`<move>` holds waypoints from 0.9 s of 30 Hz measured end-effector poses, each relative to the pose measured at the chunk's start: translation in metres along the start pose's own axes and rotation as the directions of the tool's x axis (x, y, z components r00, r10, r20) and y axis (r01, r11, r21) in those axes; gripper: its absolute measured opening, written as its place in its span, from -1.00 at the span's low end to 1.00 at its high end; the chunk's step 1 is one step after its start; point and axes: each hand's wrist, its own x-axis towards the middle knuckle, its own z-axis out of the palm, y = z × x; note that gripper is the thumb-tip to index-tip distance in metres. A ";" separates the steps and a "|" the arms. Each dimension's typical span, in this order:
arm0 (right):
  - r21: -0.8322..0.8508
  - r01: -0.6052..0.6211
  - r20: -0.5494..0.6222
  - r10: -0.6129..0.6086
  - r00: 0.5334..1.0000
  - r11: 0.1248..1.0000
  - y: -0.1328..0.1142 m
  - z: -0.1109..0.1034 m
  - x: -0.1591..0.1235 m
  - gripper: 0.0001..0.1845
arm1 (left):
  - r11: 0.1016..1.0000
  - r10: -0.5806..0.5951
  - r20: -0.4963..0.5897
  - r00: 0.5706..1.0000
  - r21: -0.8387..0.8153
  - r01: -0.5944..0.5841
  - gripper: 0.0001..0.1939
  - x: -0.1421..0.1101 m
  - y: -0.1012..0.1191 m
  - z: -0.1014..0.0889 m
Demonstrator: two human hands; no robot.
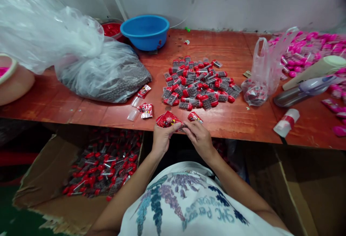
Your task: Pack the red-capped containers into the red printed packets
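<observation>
At the table's front edge, my left hand (161, 139) is closed on a shiny red printed packet (168, 119), thumb on top. My right hand (201, 139) is closed in a pinch at the packet's right side. Something small and dark shows between its fingertips, too little of it to name. Just beyond my right hand lies another red packet (195, 117). Left of my hands are a folded red-and-white packet (146, 110) and a clear empty tube (132, 115). Farther back spreads a pile of small clear containers with red caps (201, 82), filled with dark beads.
A big clear bag of dark beads (108, 73) slumps at left, near a blue basin (144, 32). Rightward are a knotted plastic bag (258, 81), a purple-topped bottle (302, 90), a white roll (287, 122) and pink items (310, 52). Below, a cardboard box (45, 178) holds red-capped containers.
</observation>
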 end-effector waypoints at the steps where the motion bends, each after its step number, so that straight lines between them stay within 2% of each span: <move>1: 0.001 0.012 0.020 -0.012 1.000 1.000 0.000 0.000 0.001 -0.64 | 1.000 -0.003 0.011 1.000 -0.002 0.003 -0.80 0.000 0.000 0.000; 5: -0.004 0.040 0.074 -0.039 0.996 0.999 0.000 0.004 0.004 -0.56 | 0.998 -0.057 0.055 0.997 -0.037 0.059 -0.75 0.002 0.001 0.000; 10: -0.061 0.037 0.026 -0.035 0.999 0.997 0.003 0.012 0.000 -0.60 | 0.979 -0.052 -0.082 0.995 -0.200 0.035 -0.77 0.009 0.001 -0.001; 16: 0.009 -0.058 -0.042 0.059 0.997 0.998 -0.001 0.013 -0.002 -0.63 | 0.972 -0.006 -0.175 0.985 -0.233 -0.036 -0.80 0.006 -0.009 0.005; 21: 0.144 -0.128 -0.056 0.137 0.989 0.981 -0.002 0.012 0.001 -0.72 | 0.987 -0.093 -0.111 0.990 -0.142 0.077 -0.71 0.003 -0.012 0.001; 23: 0.270 -0.253 -0.040 0.274 0.961 0.929 0.000 0.014 0.001 -0.73 | 0.994 -0.105 -0.105 0.989 -0.054 0.100 -0.73 0.003 -0.010 -0.003; 25: 0.415 -0.394 0.020 0.424 0.905 0.820 0.002 0.018 0.000 -0.71 | 0.995 -0.098 -0.092 0.991 0.023 0.101 -0.76 0.005 -0.008 -0.007; 27: 0.509 -0.467 0.086 0.497 0.863 0.723 0.004 0.021 -0.001 -0.68 | 0.992 -0.110 -0.067 0.992 0.059 0.114 -0.79 0.006 -0.006 -0.008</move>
